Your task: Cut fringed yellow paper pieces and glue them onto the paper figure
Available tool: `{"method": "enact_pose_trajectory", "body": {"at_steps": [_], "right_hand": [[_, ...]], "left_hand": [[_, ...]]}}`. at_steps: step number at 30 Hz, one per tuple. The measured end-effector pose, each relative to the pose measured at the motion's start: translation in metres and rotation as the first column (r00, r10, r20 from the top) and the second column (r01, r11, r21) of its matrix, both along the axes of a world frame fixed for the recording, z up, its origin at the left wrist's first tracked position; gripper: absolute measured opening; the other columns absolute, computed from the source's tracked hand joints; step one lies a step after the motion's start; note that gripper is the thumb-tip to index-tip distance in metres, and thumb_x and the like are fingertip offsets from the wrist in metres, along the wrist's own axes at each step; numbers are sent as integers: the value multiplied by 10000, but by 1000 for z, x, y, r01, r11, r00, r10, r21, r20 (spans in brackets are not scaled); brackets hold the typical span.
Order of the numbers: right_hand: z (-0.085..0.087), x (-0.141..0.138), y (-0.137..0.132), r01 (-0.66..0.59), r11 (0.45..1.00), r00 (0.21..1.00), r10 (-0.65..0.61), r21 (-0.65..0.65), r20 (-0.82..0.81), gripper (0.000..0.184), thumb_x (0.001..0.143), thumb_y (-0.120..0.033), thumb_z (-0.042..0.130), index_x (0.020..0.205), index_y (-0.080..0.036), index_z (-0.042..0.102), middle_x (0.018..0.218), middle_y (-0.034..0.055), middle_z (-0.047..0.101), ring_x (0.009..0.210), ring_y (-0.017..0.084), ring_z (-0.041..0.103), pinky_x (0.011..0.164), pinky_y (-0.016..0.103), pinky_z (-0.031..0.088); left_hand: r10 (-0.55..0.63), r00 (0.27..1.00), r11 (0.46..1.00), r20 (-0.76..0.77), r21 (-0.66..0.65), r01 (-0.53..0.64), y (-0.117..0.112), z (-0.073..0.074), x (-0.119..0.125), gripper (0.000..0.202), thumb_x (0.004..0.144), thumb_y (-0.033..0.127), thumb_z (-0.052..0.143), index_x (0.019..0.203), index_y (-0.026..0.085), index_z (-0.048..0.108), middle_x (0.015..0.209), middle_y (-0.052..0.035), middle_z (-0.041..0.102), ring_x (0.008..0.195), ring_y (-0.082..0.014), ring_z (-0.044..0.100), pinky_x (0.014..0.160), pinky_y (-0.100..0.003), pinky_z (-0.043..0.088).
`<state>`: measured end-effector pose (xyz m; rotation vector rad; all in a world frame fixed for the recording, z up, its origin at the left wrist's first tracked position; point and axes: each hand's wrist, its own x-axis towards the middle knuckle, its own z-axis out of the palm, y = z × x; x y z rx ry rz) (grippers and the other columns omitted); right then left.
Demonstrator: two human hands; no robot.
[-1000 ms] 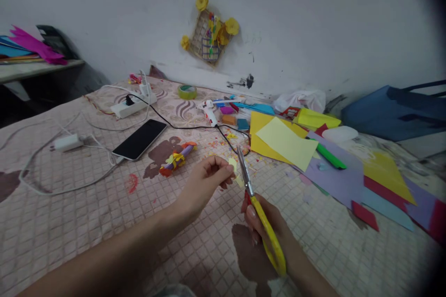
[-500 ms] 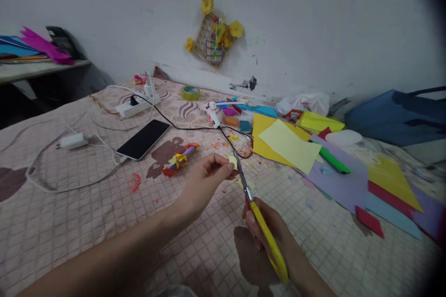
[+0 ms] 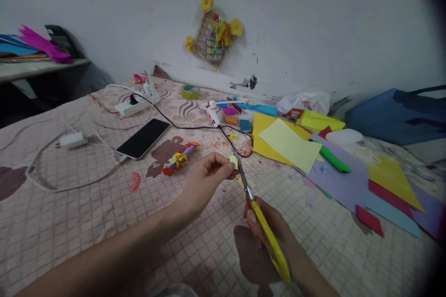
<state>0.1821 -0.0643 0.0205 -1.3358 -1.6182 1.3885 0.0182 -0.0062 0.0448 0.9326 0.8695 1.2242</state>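
Observation:
Between thumb and fingers, my left hand pinches a small pale yellow piece of paper. My right hand grips scissors with yellow handles; the blades point away from me and lie right beside the paper's right edge. Whether the blades touch the paper I cannot tell. Below the blades, pale yellow scraps rest on the tablecloth. To the left of my left hand lies a purple paper roll with orange ends and a yellow bow.
A white glue gun with a black cord lies beyond my hands. At left are a phone, a power strip and white cables. Coloured paper sheets and a green marker spread to the right. Green tape sits near the wall.
Very little differs. Both hands keep nearly the same place and hold the same things; the scissors have shifted slightly to the right at the handle end.

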Motion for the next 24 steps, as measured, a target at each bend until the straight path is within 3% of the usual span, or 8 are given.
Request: {"method": "enact_pose_trajectory", "body": {"at_steps": [10,24], "right_hand": [[-5,2,1,15,1000,1000,-15,14,4,221,830,-356,491,684,-203,426,548,-67,405,473,83,337,451,217,272],[-3,1,1,19,1000,1000,-19,7,-5,261,835,-398,476,669,-214,394,540,-69,387,463,87,334,447,225,275]], "left_hand": [[-1,1000,1000,-20,16,2,1,-3,0,121,772,230,645,731,140,575,698,20,635,661,-75,587,681,-212,464],[6,1000,1000,-20,20,-5,1,-2,0,118,776,232,640,727,146,575,696,19,638,650,-76,587,671,-212,464]]}}
